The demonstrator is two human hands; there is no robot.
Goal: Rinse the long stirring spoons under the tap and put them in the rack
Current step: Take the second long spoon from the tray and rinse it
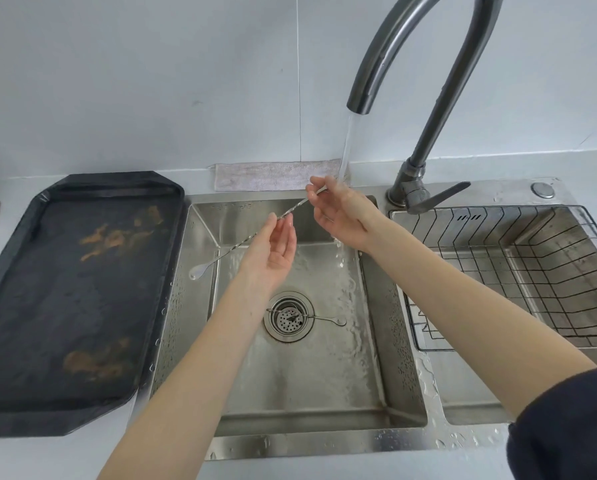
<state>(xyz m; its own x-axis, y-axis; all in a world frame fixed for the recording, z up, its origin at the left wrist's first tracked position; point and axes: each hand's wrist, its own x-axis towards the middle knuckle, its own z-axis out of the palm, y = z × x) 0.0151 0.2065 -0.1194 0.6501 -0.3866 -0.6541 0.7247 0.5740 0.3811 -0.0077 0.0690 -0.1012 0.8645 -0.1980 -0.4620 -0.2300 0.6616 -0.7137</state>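
Note:
A long twisted stirring spoon (233, 245) slants over the sink (297, 393), its bowl low at the left and its top end under the running water. My left hand (278, 247) pinches its shaft near the middle. My right hand (338, 211) grips its upper end in the stream from the tap (411, 53). A second stirring spoon (324, 318) lies on the sink floor across the drain. The wire rack (518, 268) sits in the right basin, and I see nothing in it.
A black tray (72, 299) with brown stains lies on the counter left of the sink. A grey cloth (266, 174) lies folded behind the sink. The tap's lever (439, 197) points right above the rack's back corner. Water drops cover the sink's rim.

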